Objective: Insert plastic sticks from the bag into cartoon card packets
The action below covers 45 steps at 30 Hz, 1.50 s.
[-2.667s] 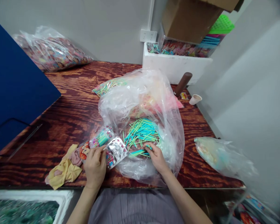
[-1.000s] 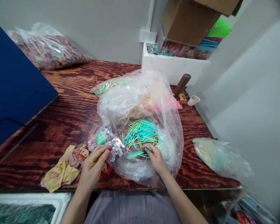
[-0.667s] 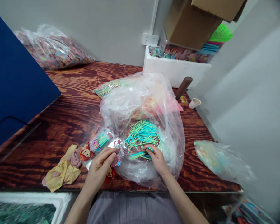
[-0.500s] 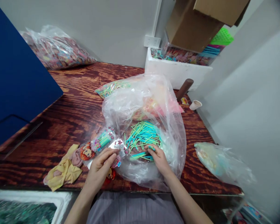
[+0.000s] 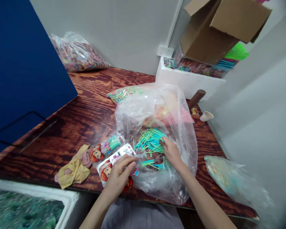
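My left hand (image 5: 122,171) is closed, thumb and fingers together, over printed packets; whatever it grips is hidden. Beneath it lies a white packet (image 5: 106,168) with a red-haired cartoon figure. Just beyond is a clear packet (image 5: 113,142) of blue and green sticks with a similar picture. My right hand (image 5: 173,152) has its fingers curled at the right edge of a loose pile of thin blue and green sticks (image 5: 149,140). What its fingertips hold cannot be made out. A few more sticks (image 5: 152,163) lie nearer me, all on a large clear plastic bag (image 5: 157,187).
A yellow cloth (image 5: 72,173) lies at the left near edge. Behind stand a white foam box (image 5: 190,82), a cardboard box (image 5: 205,38), a brown cylinder (image 5: 196,98) and a paper cup (image 5: 206,116). Another plastic bag (image 5: 226,173) is at right; a blue panel (image 5: 30,70) rises at left.
My right hand has moved away from the near sticks to the right edge of the larger pile. More of the white packet shows beside my left hand. The whole view has shifted.
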{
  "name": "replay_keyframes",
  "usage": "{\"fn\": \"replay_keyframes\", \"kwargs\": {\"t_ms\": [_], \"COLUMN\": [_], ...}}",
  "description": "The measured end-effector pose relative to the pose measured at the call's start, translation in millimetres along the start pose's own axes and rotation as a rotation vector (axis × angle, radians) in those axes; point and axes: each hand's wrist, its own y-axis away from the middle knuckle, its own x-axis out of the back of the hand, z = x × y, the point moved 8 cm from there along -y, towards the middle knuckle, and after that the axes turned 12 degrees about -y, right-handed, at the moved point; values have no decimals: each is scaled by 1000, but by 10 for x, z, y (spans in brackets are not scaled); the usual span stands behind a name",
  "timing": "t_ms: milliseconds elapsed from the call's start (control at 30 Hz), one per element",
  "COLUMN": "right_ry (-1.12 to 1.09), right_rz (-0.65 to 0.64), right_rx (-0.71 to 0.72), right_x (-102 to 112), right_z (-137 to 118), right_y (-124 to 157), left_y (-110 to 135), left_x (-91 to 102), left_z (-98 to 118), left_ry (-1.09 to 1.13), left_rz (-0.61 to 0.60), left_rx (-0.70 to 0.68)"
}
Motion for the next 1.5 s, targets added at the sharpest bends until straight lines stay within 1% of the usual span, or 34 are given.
{"fn": "replay_keyframes", "kwargs": {"t_ms": [33, 100, 167, 200, 267, 333, 433, 567, 700, 800, 933, 1033, 1067, 1133, 1233, 1300, 1367, 1433, 1500], "right_ry": [-139, -501, -841, -961, -1103, -1177, -1234, -1218, -1251, -1202, -1051, -962, -925, -870, -793, -663, -480, -318, -203], "right_rz": [21, 42, 24, 6, -21, -25, -35, -88, -43, -59, -92, -198, -228, -240, -183, -174, -188, -209, -233], "right_rx": [-49, -166, -255, -281, -314, -347, -379, -388, -441, -456, -459, -447, -427, -364, -250, -180, -87, 38, 154], "right_x": [-8, -85, -230, -305, -437, -544, -671, -755, -725, -740, -781, -811, -802, -753, -672, -671, -694, -724, -761], "right_z": [-12, -67, -216, -319, -526, -673, -762, -707, -624, -684, -795, -907, -949, -1028, -1110, -1136, -1172, -1244, -1340], "right_y": [4, 30, 63, 76, 96, 120, 175, 263, 303, 332, 444, 538, 558, 576, 589, 613, 641, 672, 711], "left_y": [6, 17, 27, 30, 34, 35, 41, 65, 83, 74, 58, 64, 69, 80, 91, 95, 98, 105, 119], "left_x": [-20, -50, -79, -91, -105, -109, -110, -102, -117, -106, -52, 0, 14, 34, 57, 80, 108, 124, 121], "left_z": [13, 30, 41, 47, 58, 66, 70, 47, 28, 27, 41, 30, 19, -14, -74, -102, -115, -124, -135], "left_ry": [1, 8, 24, 36, 59, 70, 77, 97, 108, 119, 116, 126, 138, 170, 234, 281, 321, 354, 394], "left_rz": [-12, -32, -59, -73, -88, -90, -84, -65, -78, -45, 54, 127, 146, 169, 194, 212, 221, 204, 165], "left_rx": [1, 2, 0, -1, 3, 8, 4, 7, 21, 21, 2, 1, 4, 19, 63, 96, 125, 156, 185]}}
